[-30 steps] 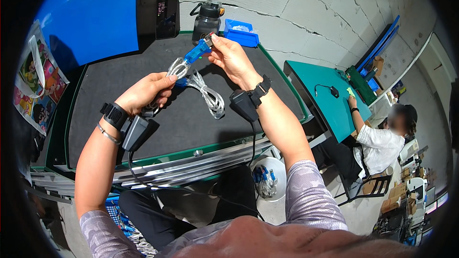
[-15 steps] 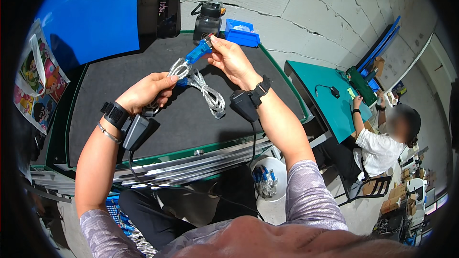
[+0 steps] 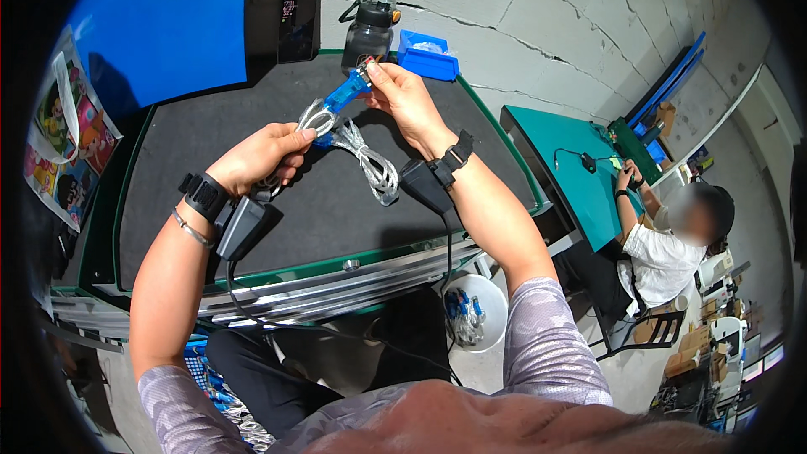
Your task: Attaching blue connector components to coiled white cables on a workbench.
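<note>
Above the dark mat, my left hand (image 3: 259,156) is closed on the near coil of a clear, silvery USB-type cable (image 3: 368,165). The looser bundle of the same cable hangs down to the right, between my two hands. A translucent blue connector (image 3: 343,96) points up and to the right from the coil. Its metal tip is pinched between the thumb and fingers of my right hand (image 3: 407,102). Something small and red shows at that tip, too small to make out. Both wrists carry black straps with boxy black devices.
A dark bottle (image 3: 367,34), a blue tray (image 3: 428,57) and a black phone-like device (image 3: 298,27) stand along the back. A white bucket (image 3: 498,319) of blue-ended cables is below right. A co-worker (image 3: 668,256) sits at the green table (image 3: 559,160).
My hands keep their hold on the cable and connector, with hardly any shift. At the other table, the co-worker's hands have come together.
</note>
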A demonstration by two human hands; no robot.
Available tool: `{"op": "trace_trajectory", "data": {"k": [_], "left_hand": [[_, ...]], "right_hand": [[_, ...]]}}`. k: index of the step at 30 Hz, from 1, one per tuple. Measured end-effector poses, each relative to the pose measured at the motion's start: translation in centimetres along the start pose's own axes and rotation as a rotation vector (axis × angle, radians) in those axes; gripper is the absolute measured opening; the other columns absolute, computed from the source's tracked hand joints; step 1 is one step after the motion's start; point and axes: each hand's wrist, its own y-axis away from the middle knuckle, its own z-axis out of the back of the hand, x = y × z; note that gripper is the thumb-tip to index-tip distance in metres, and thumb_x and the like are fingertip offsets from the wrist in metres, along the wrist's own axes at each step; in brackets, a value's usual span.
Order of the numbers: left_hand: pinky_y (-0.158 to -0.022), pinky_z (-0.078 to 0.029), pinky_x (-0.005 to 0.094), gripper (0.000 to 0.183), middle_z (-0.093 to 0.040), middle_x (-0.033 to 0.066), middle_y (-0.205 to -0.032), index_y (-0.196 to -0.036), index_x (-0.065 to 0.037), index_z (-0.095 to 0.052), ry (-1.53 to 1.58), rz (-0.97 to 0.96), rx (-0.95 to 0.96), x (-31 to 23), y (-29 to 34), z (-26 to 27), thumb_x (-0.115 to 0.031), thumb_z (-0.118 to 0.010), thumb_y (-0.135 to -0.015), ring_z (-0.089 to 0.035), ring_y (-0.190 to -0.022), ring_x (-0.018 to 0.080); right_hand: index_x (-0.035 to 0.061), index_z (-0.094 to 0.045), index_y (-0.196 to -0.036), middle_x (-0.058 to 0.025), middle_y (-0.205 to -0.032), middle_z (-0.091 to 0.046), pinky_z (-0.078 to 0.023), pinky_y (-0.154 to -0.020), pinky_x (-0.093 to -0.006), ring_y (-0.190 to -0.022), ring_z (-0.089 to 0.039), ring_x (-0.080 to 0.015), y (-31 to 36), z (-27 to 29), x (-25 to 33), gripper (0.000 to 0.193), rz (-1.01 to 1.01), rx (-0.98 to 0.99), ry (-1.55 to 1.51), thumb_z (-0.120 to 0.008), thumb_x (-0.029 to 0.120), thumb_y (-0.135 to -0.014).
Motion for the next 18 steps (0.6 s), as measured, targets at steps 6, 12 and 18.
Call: {"op": "trace_trajectory", "data": {"k": [6,12,18], "left_hand": [[-0.048,-0.035,0.0214,0.031,-0.041,-0.0059,-0.065,-0.08,-0.011,-0.045,-0.006,0.016,-0.018,0.03,-0.03,-0.06,-0.033,-0.051,-0.101,-0.039,-0.053,0.0055],[-0.048,-0.036,0.0215,0.03,-0.041,-0.0057,-0.065,-0.08,-0.011,-0.046,-0.014,0.021,0.001,0.21,-0.27,0.07,-0.032,-0.052,-0.101,-0.039,-0.053,0.0052],[-0.05,-0.038,0.0206,0.033,-0.043,-0.0057,-0.065,-0.083,-0.009,-0.05,0.048,-0.066,0.007,0.04,-0.34,-0.05,-0.036,-0.051,-0.101,-0.041,-0.054,0.0054]], "right_hand": [[0.0044,-0.064,-0.096,0.0024,-0.077,-0.061,-0.043,-0.064,-0.0211,-0.068,-0.052,-0.0044,0.32,-0.74,-0.03,0.03,-0.001,-0.034,-0.02,-0.058,0.034,-0.098],[0.0052,-0.065,-0.099,0.0017,-0.088,-0.065,-0.047,-0.071,-0.0225,-0.078,-0.059,-0.0057,0.5,-1.1,-0.25,0.03,-0.014,-0.063,0.081,-0.058,0.034,-0.098],[0.0093,-0.063,-0.112,-0.0009,-0.097,-0.064,-0.048,-0.078,-0.0255,-0.088,-0.062,-0.011,0.56,-0.68,0.05,0.042,-0.074,-0.071,-0.082,-0.046,0.046,-0.101]]}}
